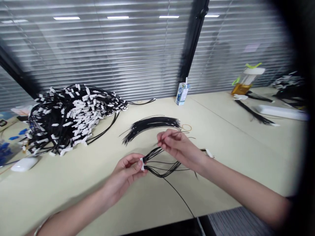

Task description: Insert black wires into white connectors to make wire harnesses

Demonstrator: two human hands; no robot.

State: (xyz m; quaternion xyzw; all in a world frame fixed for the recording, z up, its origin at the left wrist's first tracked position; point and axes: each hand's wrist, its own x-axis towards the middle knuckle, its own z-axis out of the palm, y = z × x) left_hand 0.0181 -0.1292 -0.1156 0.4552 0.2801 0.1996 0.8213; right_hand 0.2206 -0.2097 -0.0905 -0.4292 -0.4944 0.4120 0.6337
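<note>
My left hand [128,170] pinches a small white connector [142,163] from which several thin black wires [161,165] fan out to the right. Just above and right of it, my right hand [176,144] is closed in a pinch on one of those black wires near its end. Both hands hover a little above the pale table [221,131]. A loose curved bundle of bare black wires [150,126] lies on the table just beyond my hands.
A big heap of black wires with white connectors [69,118] fills the left of the table. A white mouse [23,164], a small drink carton [182,93], a rubber band [187,127], a lidded jug [247,80] and more wires [256,114] lie around. Blinds cover the window behind.
</note>
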